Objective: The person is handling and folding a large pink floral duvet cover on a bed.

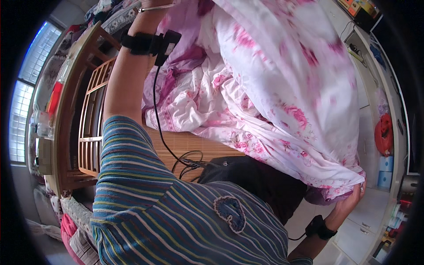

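A white floral duvet or duvet cover point(298, 86) with pink roses and a purple side is spread up in front of me, its upper part blurred. My right hand point(359, 192) grips its lower right corner, with some fingers hidden behind the cloth. My left arm reaches to the top edge of the picture, where the hand is out of view beyond a bracelet point(157, 8) at the wrist. Crumpled folds of the same floral cloth point(198, 102) and purple fabric point(165, 86) lie beneath, on a bamboo mat point(195, 142).
A black cable point(157, 109) runs from my left wrist device point(167, 46) to coils on the mat. A wooden chair or bench point(91, 122) stands left. At right are white cabinets point(361, 215), a shelf with a red bag point(384, 134) and blue-wrapped rolls point(385, 172).
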`<state>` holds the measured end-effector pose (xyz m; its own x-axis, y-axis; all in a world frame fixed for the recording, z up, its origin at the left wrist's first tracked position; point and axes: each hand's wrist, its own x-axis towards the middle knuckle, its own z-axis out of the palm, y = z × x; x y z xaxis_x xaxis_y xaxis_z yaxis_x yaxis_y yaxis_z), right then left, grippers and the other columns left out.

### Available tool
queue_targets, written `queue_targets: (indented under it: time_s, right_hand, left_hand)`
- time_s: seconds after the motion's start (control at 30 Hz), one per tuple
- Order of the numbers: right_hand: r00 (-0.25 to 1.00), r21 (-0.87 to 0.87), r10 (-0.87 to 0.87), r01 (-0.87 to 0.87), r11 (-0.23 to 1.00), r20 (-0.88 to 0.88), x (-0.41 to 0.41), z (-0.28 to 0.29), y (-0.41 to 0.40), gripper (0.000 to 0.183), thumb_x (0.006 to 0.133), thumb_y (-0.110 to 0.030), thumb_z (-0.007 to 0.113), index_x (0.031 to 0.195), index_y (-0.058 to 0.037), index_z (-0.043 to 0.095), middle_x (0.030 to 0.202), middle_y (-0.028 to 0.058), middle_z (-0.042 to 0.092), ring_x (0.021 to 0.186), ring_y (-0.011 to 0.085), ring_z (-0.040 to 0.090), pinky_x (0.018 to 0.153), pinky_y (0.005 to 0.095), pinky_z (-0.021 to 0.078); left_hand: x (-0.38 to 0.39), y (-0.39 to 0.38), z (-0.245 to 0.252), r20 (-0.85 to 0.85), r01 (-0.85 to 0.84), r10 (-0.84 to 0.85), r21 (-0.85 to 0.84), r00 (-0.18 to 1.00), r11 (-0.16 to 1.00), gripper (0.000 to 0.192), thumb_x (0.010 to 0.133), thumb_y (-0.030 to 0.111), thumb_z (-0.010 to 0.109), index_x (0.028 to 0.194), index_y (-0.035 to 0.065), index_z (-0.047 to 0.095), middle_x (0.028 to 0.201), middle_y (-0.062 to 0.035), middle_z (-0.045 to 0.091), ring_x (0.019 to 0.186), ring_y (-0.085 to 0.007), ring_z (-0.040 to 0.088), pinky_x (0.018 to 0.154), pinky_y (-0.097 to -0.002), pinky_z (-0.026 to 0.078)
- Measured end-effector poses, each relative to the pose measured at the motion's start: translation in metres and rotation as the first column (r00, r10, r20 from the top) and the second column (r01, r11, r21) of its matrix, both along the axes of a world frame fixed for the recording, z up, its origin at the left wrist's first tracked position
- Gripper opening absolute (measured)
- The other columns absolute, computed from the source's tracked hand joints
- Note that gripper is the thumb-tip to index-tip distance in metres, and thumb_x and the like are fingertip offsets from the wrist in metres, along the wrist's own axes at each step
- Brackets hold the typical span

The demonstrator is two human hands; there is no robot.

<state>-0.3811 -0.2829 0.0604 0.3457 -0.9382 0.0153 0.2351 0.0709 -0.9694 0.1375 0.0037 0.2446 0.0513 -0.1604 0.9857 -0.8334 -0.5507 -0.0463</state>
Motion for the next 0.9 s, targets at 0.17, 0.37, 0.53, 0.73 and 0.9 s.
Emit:
queue_targets:
  time_s: [0.17, 0.37, 0.53, 0.73, 0.9]
  right_hand:
    - [0.996, 0.094, -0.007, -0.002, 0.996, 0.094, -0.015, -0.013, -0.012, 0.032, 0.085, -0.008, 0.051, 0.115, 0.0017, 0.048, 0.108, 0.0133, 0.053, 0.099, 0.0239, 0.054, 0.084, 0.0367, 0.0442]
    - [0.997, 0.000, 0.030, -0.030, 1.000, -0.067, -0.002, 0.011, 0.006, 0.032, 0.084, -0.008, 0.049, 0.114, 0.0022, 0.048, 0.109, 0.0136, 0.053, 0.100, 0.0232, 0.053, 0.088, 0.0345, 0.0414]
    - [0.992, -0.045, 0.125, -0.125, 0.991, 0.011, 0.003, -0.001, -0.008, 0.036, 0.081, -0.012, 0.052, 0.114, 0.0025, 0.047, 0.108, 0.0134, 0.053, 0.100, 0.0232, 0.052, 0.089, 0.0340, 0.0404]
    - [1.000, 0.075, -0.010, 0.010, 0.997, -0.009, -0.002, -0.006, -0.012, 0.035, 0.080, -0.012, 0.051, 0.112, 0.0021, 0.049, 0.109, 0.0139, 0.053, 0.101, 0.0253, 0.053, 0.087, 0.0367, 0.0429]
    - [0.999, 0.073, 0.025, -0.023, 0.997, -0.032, 0.000, -0.001, -0.015, 0.034, 0.081, -0.012, 0.051, 0.112, 0.0020, 0.049, 0.109, 0.0136, 0.054, 0.100, 0.0253, 0.054, 0.085, 0.0371, 0.0445]
  left_hand:
    - [0.013, 0.012, -0.114, -0.080, 0.045, 0.006, 0.622, 0.997, 0.782, 0.024, 0.081, 0.012, 0.048, 0.104, 0.0119, 0.052, 0.090, -0.0087, 0.056, 0.073, -0.0301, 0.059, 0.055, -0.0391, 0.049]
    - [-0.008, 0.076, -0.166, -0.466, -0.039, 0.381, 0.592, 0.798, 0.805, 0.013, 0.085, 0.016, 0.045, 0.094, 0.0082, 0.051, 0.090, -0.0120, 0.058, 0.077, -0.0357, 0.058, 0.064, -0.0452, 0.047]
    - [-0.023, 0.093, -0.187, -0.605, 0.057, 0.256, 0.449, 0.754, 0.892, 0.013, 0.086, 0.016, 0.048, 0.089, 0.0041, 0.052, 0.083, -0.0155, 0.056, 0.080, -0.0370, 0.055, 0.067, -0.0412, 0.045]
    - [-0.079, 0.114, -0.283, -0.792, 0.005, 0.209, 0.259, 0.573, 0.966, 0.025, 0.077, 0.021, 0.062, 0.091, 0.0042, 0.051, 0.091, -0.0142, 0.056, 0.084, -0.0337, 0.056, 0.069, -0.0400, 0.046]
    - [-0.128, 0.122, -0.319, -0.706, 0.415, 0.296, 0.647, 0.644, 0.639, 0.032, 0.068, 0.016, 0.069, 0.097, 0.0072, 0.058, 0.093, -0.0124, 0.059, 0.084, -0.0313, 0.058, 0.071, -0.0376, 0.047]
